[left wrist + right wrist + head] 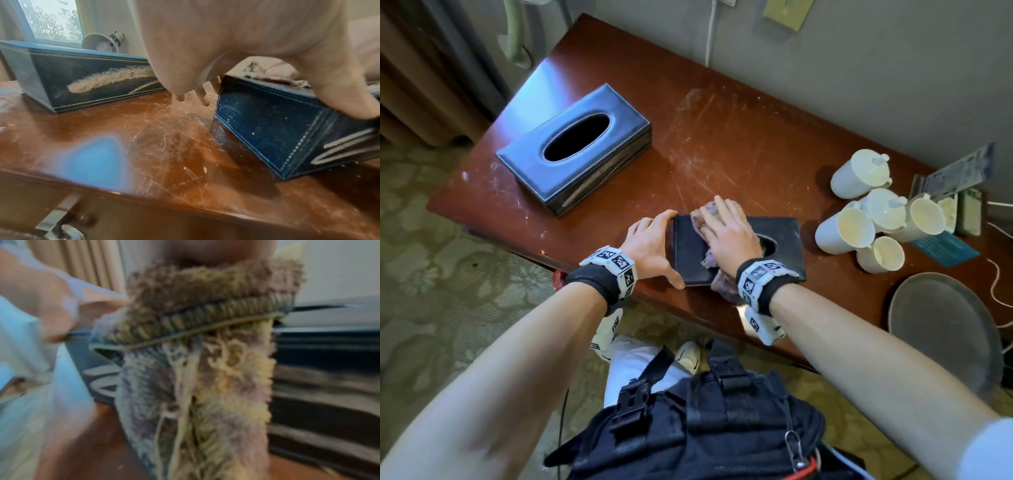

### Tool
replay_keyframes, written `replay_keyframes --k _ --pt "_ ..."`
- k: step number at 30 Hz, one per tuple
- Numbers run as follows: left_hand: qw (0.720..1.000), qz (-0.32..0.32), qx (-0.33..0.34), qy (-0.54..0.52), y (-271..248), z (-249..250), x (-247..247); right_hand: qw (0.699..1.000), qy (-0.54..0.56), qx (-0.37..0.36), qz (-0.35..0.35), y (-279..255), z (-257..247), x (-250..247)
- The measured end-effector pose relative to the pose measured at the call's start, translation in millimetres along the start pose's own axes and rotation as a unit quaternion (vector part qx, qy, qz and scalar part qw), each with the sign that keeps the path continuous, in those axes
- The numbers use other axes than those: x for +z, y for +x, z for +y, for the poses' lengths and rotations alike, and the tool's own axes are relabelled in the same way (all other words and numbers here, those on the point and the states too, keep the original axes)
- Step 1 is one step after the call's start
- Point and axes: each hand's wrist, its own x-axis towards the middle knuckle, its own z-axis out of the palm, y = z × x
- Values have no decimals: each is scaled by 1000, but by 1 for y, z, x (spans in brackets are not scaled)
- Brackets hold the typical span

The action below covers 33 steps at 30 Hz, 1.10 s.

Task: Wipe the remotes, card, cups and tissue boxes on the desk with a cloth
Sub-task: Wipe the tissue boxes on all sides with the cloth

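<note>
A dark strapped bag (pixel 688 421) is hanging at the person's front, nearest the camera; just beyond it both forearms are reaching over the near edge of the scratched reddish desk (pixel 722 144). The near tissue box (pixel 787 229), dark with pale stitching, is sitting at that near edge; the left hand (pixel 650 243) is bracing its left end, thumb along the near corner and fingers curved round the far corner, so this grip is clasping the box. The right hand (pixel 726 229) is lying flat on top of the box with fingers straight and spread, pressing a shaggy purplish cloth (pixel 717 287) against the lid; this grip is wide open and pressing rather than clutching; one end of the cloth is draping over the box's near side, as the blurred right wrist view shows. To the right, white cups (pixel 859 233) are lying clustered on their sides, touching one another; a round grey tray (pixel 941 318) is sitting near the desk's right end, nearer than the cups. Farther back and to the left, well apart from the near box, the far tissue box (pixel 575 147) is standing with its oval slot upward; the left wrist view shows a pale dusty smear on its side. Printed cards (pixel 955 174) are standing behind the cups by the wall.
</note>
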Motion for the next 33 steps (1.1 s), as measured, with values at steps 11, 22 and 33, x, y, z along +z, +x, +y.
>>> replay_keyframes --k 11,22,33 --pt "996 -5 23 84 4 7 -4 999 -23 -11 -44 -16 17 -17" --pt "992 1 32 118 12 4 -1 997 15 54 -50 -50 95 -39" --pt "992 -13 29 122 13 6 0 976 156 153 -16 -76 101 -26"
